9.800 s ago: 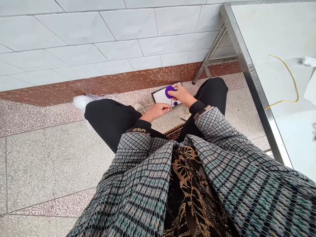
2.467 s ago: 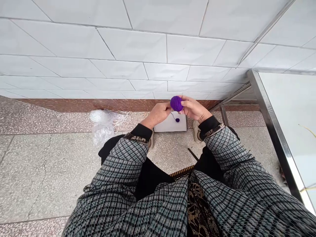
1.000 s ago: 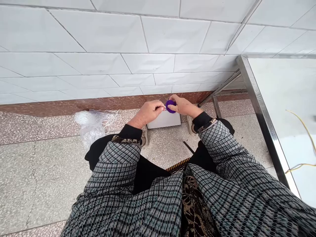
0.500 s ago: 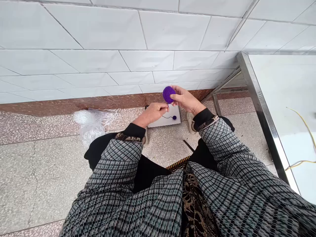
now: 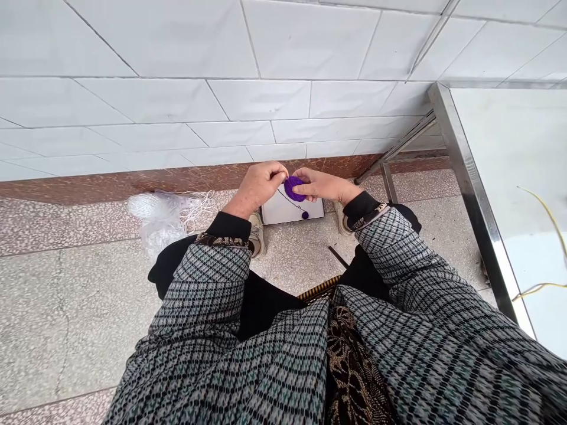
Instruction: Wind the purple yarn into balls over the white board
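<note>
My right hand (image 5: 322,185) grips a purple ball of yarn (image 5: 294,189), thumb across its front and fingers behind it. Just left of the ball, my left hand (image 5: 262,182) has thumb and forefinger pinched together on the yarn strand (image 5: 287,175) at the ball's upper left edge. Beneath both hands a white box or board (image 5: 283,215) with a dark rim lies on the floor. On it rests a small dark purple ball (image 5: 305,215), from which a thin strand leads up toward my left hand.
Clear plastic bags with white cord (image 5: 150,215) lie on the floor at left. A metal-framed table (image 5: 476,200) stands at right, with a yellow cord (image 5: 544,215) on it. A tiled wall (image 5: 266,100) rises in front. A dark stick (image 5: 338,258) lies between my feet.
My left hand has moved from below the ball up to its upper left side. The ball has tilted and come slightly lower and left in my right hand. The small ball has shifted slightly left.
</note>
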The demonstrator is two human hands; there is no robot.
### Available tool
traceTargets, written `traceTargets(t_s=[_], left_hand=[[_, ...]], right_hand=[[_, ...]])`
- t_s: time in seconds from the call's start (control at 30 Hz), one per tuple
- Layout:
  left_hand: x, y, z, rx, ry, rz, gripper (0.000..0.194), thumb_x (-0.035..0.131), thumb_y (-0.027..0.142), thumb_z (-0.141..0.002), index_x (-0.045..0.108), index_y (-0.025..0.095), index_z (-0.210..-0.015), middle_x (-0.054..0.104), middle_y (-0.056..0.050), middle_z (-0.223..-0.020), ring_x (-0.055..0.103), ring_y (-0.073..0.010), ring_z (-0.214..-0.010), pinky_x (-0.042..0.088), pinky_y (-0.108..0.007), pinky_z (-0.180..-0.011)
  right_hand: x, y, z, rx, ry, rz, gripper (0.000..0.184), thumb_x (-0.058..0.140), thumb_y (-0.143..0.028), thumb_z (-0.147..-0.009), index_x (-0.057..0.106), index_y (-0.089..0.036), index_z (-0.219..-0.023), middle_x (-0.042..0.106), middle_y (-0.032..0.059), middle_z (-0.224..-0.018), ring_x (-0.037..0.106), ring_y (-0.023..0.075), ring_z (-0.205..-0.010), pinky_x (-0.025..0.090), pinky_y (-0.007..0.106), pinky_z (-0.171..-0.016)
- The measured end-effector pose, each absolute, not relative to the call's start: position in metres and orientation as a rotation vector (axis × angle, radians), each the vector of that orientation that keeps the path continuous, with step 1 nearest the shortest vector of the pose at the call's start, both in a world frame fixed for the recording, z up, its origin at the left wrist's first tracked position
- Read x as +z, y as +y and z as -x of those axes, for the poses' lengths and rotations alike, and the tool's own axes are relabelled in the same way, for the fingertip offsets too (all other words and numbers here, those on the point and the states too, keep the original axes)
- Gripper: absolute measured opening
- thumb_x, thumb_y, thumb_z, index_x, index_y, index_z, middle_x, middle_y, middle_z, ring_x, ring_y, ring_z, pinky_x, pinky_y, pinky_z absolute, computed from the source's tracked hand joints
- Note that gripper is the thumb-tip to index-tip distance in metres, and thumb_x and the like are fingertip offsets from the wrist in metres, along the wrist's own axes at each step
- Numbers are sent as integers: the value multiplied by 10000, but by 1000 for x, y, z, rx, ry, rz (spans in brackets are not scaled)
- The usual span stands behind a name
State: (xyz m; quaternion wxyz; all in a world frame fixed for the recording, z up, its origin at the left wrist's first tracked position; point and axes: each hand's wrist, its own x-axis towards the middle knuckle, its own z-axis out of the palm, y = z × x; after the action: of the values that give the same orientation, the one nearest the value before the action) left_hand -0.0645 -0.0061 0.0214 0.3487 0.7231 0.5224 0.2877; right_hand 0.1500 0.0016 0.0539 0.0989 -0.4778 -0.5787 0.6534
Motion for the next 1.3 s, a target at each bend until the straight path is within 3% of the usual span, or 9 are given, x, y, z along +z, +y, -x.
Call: traceTargets(t_s=[0.27,0.43,0.67,0.83,1.0,1.2,1.3], left_hand=[[19,-2,60,784,1383,-1722,125,598,213,-937,687,201,-849,666,-7,-776,591,-189,-796,502,-299,-803],[15,0,56,812,1439,-1609,147,644,212,-936,682,194,-795,653,11,-735,557,-172,-740,477,-295,-755],[9,-9,41,588,1198,-1762,159,643,262,-918,731,195,-804,622,29,-664,563,-162,-680,468,-295,-745],[18,-15,43,489,1090,-1865,183,639,276,-903,772,189,-812,747,-18,-797,618,-172,-726,502,-306,-776],[24,-9,59,707,1276,-1877,158,630,257,-895,730,186,-794,759,-46,-854,667,-203,-827,541,-334,-863],[23,-6,62,738,1269,-1785,155,590,264,-950,688,202,-847,625,6,-661,574,-167,-659,501,-305,-727],[24,-7,60,749,1253,-1741,142,576,241,-956,669,206,-854,615,5,-658,578,-164,-650,508,-310,-738]], right_hand=[[55,3,-155,2134,-1440,1241,408,742,-45,-857,597,-206,-1203,657,-7,-860,562,125,-637,486,201,-549],[44,8,-158,2156,-1361,1026,437,870,-157,-866,587,-208,-1195,682,-17,-902,574,96,-640,483,180,-547],[25,22,-161,1781,-1173,1146,558,920,-293,-914,451,-256,-1215,623,-61,-888,590,92,-654,504,158,-557],[29,16,-154,1554,-1472,1505,488,836,-138,-897,445,-253,-1165,594,-56,-862,559,95,-605,451,164,-488],[42,8,-152,1756,-1724,1562,450,799,-99,-879,503,-219,-1195,655,5,-838,594,141,-569,455,228,-462],[45,6,-153,1996,-1532,1418,413,757,-93,-856,535,-225,-1178,673,-3,-821,623,145,-598,475,217,-494],[45,7,-155,2025,-1465,1392,405,751,-93,-836,553,-227,-1163,694,-7,-859,622,128,-600,488,217,-519]])
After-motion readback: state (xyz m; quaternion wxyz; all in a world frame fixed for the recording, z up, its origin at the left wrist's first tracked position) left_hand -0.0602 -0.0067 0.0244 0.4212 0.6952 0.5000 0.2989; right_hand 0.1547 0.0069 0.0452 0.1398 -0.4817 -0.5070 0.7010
